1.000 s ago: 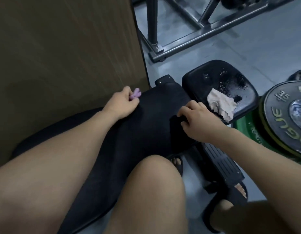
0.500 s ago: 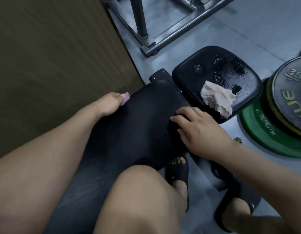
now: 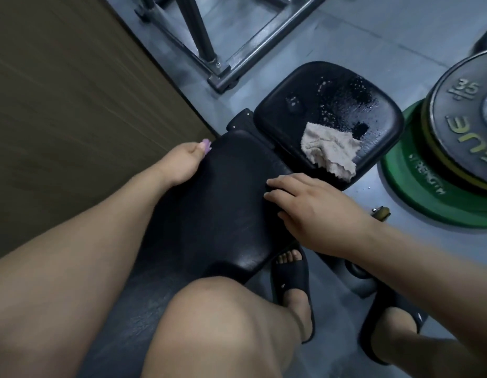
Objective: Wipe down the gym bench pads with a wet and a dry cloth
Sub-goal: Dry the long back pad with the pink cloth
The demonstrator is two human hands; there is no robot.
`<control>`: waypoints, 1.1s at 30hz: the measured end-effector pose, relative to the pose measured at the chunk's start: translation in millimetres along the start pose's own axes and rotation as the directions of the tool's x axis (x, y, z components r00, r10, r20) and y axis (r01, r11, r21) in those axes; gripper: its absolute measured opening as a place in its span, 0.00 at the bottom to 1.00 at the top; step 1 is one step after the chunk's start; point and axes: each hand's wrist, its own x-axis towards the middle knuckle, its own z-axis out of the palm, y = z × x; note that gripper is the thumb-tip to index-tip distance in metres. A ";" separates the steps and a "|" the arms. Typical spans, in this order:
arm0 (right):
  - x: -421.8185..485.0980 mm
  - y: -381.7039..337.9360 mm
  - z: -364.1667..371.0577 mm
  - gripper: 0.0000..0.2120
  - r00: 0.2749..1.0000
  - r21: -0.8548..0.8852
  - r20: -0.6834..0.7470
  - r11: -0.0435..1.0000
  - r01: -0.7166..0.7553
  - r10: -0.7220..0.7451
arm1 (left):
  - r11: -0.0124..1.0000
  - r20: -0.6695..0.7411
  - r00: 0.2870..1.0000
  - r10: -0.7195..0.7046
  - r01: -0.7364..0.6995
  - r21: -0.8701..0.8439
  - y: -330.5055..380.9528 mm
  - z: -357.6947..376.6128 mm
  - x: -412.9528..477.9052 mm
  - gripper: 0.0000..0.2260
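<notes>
The long black back pad (image 3: 220,203) of the bench runs from my lap toward the far right. My left hand (image 3: 183,162) grips a purple cloth (image 3: 206,145) at the pad's left edge; only a tip of the cloth shows. My right hand (image 3: 310,211) rests on the pad's right edge with fingers spread and fairly straight. Beyond lies the black seat pad (image 3: 305,105), wet with droplets, and a crumpled beige cloth (image 3: 331,152) sits on its near right part.
A brown wooden panel (image 3: 73,105) stands close on the left. A grey steel rack base (image 3: 228,64) crosses the floor at the back. Stacked weight plates, grey (image 3: 455,115) over green (image 3: 427,197), lie at right. My sandalled feet (image 3: 291,282) are on the floor below the bench.
The view has shifted and my left hand has slid a little along the pad's left edge with the purple cloth. My right hand's fingers have straightened on the right edge.
</notes>
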 end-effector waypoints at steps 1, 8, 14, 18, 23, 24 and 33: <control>-1.3 1.3 0.8 0.20 1.000 0.011 -0.002 1.000 0.004 -0.004 | 0.999 0.002 1.000 0.008 -0.008 0.034 14.4 4.4 10.5 0.22; -2.8 4.3 -3.4 0.20 1.000 0.033 -0.006 0.999 0.007 -0.007 | 0.988 0.042 0.993 0.112 -0.116 0.099 54.9 17.5 22.5 0.19; -7.5 6.7 -0.3 0.20 0.999 0.068 -0.033 0.998 0.003 -0.001 | 1.000 0.000 1.000 0.003 -0.003 -0.017 23.6 5.1 16.8 0.13; -7.2 9.3 1.7 0.20 1.000 0.099 -0.020 0.995 0.017 -0.015 | 0.988 0.037 0.996 0.084 -0.088 0.126 74.5 25.1 38.6 0.15; 3.3 10.5 -7.3 0.16 1.000 0.094 -0.015 0.995 0.029 -0.027 | 0.963 0.074 0.976 0.205 -0.214 0.164 68.0 28.7 41.8 0.16; 5.4 9.4 -8.8 0.15 1.000 0.082 -0.020 0.996 0.023 -0.021 | 0.965 0.057 0.974 0.217 -0.223 0.135 59.4 25.9 37.6 0.15; 19.7 -21.5 -2.1 0.12 0.992 -0.117 -0.104 0.990 -0.084 0.071 | 0.996 -0.038 0.999 -0.004 0.001 -0.089 -23.9 -6.9 -32.6 0.15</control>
